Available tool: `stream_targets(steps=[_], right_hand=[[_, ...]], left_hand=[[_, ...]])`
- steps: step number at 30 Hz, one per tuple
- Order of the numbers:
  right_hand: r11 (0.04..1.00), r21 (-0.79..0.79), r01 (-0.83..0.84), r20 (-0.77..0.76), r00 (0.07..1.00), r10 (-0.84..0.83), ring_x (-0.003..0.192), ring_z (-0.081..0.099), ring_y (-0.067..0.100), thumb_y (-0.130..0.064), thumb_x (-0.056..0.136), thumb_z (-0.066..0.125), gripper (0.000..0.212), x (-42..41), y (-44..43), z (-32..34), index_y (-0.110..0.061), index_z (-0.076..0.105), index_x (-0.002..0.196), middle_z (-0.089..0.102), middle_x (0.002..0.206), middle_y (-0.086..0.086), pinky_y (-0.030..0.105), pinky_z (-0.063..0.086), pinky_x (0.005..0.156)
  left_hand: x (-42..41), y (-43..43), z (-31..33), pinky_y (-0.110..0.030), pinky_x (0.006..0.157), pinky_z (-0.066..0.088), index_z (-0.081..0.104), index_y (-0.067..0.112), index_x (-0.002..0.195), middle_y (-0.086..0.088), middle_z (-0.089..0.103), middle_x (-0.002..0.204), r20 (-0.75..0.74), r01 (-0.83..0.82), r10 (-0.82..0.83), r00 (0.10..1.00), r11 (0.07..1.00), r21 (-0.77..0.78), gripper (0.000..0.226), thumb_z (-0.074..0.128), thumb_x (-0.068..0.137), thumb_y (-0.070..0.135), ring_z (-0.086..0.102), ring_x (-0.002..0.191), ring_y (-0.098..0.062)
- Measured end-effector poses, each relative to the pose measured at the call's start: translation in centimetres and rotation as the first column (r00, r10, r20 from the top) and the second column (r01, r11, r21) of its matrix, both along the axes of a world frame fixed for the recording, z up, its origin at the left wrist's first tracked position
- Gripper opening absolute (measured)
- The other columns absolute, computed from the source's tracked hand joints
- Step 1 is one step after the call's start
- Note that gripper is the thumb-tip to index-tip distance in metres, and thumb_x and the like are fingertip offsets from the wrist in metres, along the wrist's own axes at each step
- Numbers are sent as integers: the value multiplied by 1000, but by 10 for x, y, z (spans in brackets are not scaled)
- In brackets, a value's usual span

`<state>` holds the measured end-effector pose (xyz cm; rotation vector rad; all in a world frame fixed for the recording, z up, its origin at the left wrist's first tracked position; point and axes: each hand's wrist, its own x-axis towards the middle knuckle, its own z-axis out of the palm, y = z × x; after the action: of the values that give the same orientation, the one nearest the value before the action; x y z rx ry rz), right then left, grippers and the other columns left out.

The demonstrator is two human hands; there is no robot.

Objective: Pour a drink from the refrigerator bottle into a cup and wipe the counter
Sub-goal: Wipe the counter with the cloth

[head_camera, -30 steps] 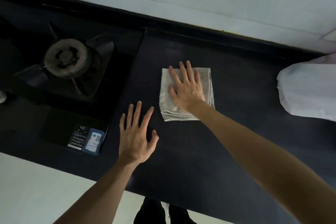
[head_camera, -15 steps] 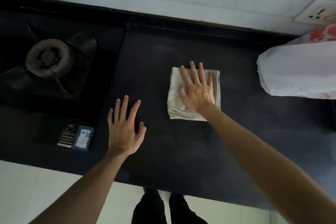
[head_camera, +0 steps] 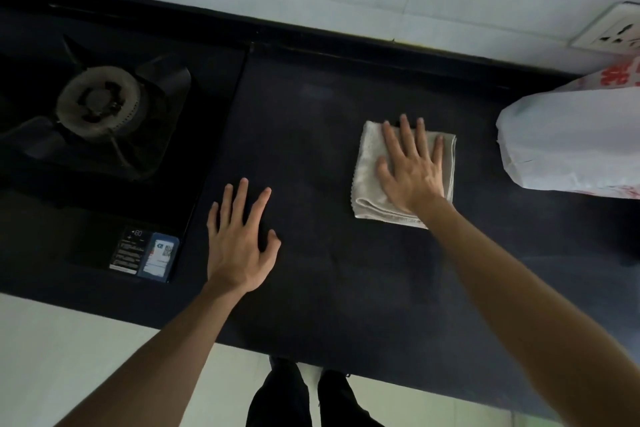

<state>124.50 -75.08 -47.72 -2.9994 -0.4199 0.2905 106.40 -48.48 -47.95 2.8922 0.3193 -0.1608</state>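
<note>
A folded light grey cloth [head_camera: 369,163] lies on the dark counter [head_camera: 311,114], right of its middle. My right hand [head_camera: 410,170] rests flat on the cloth, fingers spread, pressing it down. My left hand [head_camera: 239,243] lies flat on the bare counter to the left of the cloth, fingers apart, holding nothing. No bottle or cup is in view.
A black gas hob with one burner [head_camera: 98,104] fills the left side, with a sticker [head_camera: 149,253] at its front corner. A white plastic bag [head_camera: 571,142] with red print sits at the right edge. A wall socket [head_camera: 613,31] is above it. The counter's front edge runs below my arms.
My right hand has slid the cloth to the right along the counter, toward the white bag. My left hand stays flat on the counter near the hob's corner.
</note>
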Motion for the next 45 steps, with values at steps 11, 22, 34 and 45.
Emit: stream_targets(steps=[11,22,34,45], right_hand=[[995,11,-98,-7,995,98,152,-2,26,-50,93,23,70,-84,-47,5,-26,9,158,4,166,2,59,9,120],[992,68,109,3,994,-109,152,-5,24,-46,97,25,68,-156,-55,4,-22,6,158,3,166,4,56,6,121],[990,53,134,9,991,-134,152,-6,27,-45,94,22,73,-12,46,-3,-14,5,158,-1,165,10,63,3,118],[987,70,-146,-19,989,147,152,-9,24,-52,96,25,71,-21,66,1,-24,4,158,0,166,2,58,2,120]], left_hand=[[-1,0,-1,-53,122,11,28,29,155,-7,11,167,-6,1,-1,1000,1000,2,72,36,85,47,5,155,-29],[0,-2,-1,-55,121,13,31,26,154,-10,15,166,11,-4,4,1000,1000,5,72,36,85,44,8,154,-32],[1,-1,0,-55,122,13,26,31,156,-7,11,167,-24,-8,9,1000,1000,16,74,36,85,47,5,155,-29],[0,-1,0,-54,122,15,29,30,156,-7,13,167,-9,-11,11,1000,1000,9,73,37,84,45,6,155,-29]])
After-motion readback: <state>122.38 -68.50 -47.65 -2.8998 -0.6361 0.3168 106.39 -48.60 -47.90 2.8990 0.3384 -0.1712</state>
